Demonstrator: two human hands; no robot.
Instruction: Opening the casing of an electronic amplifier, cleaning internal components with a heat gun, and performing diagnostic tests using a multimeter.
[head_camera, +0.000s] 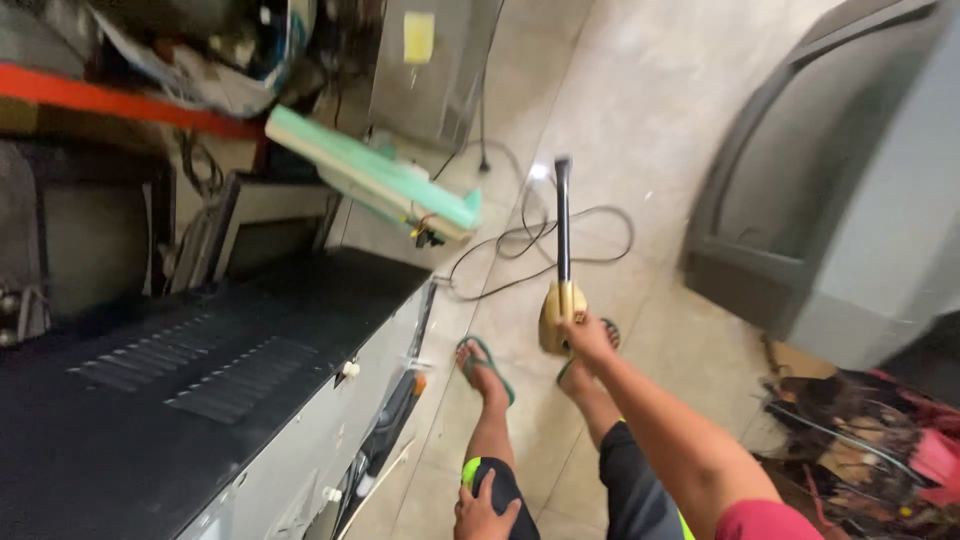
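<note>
The right hand (588, 338) is gripping, fingers curled, a yellow blower (560, 300) whose black nozzle is pointing away over the floor (650, 120); the left hand (485, 510) is resting spread on the knee.

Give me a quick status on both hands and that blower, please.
Right hand gripping yellow blower, black nozzle pointing away over the floor. Left hand resting on left knee. Black cable looped on tiles ahead.

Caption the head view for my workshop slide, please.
Right hand grips a yellow blower pointing at the tiled floor; left hand rests on knee.
</note>
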